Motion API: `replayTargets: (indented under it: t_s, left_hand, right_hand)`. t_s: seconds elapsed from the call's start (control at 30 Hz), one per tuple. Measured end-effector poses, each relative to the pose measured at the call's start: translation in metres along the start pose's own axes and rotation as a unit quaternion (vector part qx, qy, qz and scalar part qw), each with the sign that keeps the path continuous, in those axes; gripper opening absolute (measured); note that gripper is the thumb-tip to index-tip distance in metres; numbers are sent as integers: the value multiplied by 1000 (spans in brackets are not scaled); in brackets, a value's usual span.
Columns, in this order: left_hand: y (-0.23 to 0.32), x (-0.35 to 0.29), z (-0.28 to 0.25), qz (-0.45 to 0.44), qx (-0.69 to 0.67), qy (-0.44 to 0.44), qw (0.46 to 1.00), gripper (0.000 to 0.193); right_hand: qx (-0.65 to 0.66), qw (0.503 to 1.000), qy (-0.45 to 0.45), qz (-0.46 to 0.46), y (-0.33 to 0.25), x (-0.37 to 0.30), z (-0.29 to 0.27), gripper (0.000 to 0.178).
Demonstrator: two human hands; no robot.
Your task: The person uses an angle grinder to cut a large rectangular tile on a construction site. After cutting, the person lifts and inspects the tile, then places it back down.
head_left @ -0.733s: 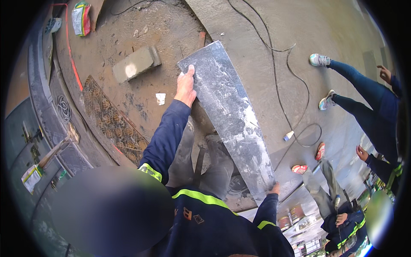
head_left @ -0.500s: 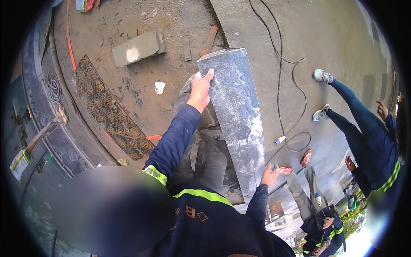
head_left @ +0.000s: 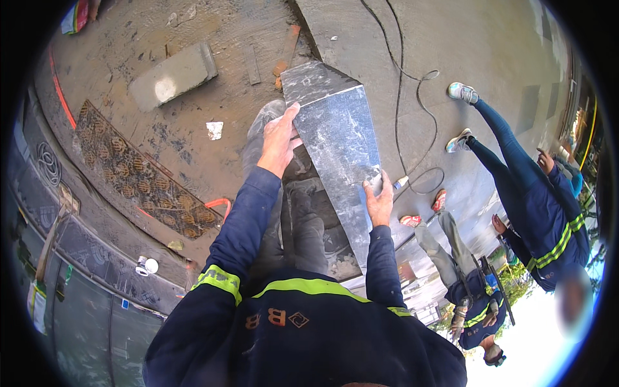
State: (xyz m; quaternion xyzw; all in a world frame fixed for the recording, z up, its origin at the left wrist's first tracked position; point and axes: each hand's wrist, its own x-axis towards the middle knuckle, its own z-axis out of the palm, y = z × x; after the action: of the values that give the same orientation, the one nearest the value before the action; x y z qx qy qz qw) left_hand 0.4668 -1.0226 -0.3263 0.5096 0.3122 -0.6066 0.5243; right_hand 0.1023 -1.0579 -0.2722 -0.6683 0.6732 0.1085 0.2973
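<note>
A long grey stone slab, dusted with white powder, is tilted in front of me so that its far end face shows. My left hand is closed on its left edge near the far end, thumb on top and some fingers tucked below. On the right edge, about midway along, my right hand grips the slab with its thumb lying over the top face. Grey-trousered legs show beside and below the slab, and its underside is hidden.
A loose concrete block and a patterned rusty plate lie on the muddy ground to the left. A black cable with a plug runs along the right. Two people stand there, one in white-and-grey shoes, another in red shoes.
The slab has tipped, bringing its far end face into view. My right hand has moved from the near end up along the right edge and closed on it. My left hand keeps its hold.
</note>
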Motion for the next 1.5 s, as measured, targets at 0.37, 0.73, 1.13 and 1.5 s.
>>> replayTargets:
  t_s: [0.37, 0.73, 1.13, 1.5]
  left_hand:
    - [0, 6, 2, -4, -29, -6, 1000, 56]
    - [-31, -30, -90, -47, 271, -11, 961, 74]
    - [-246, -103, 28, 392, 787, -282, 384, 27]
    - [-436, -61, 143, 404, 795, -428, 149, 37]
  right_hand:
    - [10, 1000, 29, 2, -14, 0, 0, 78]
    - [316, 944, 50, 77, -3, -195, 61, 47]
    - [221, 736, 439, 465, 340, -334, 159, 61]
    - [562, 566, 325, 509, 418, -313, 101, 43]
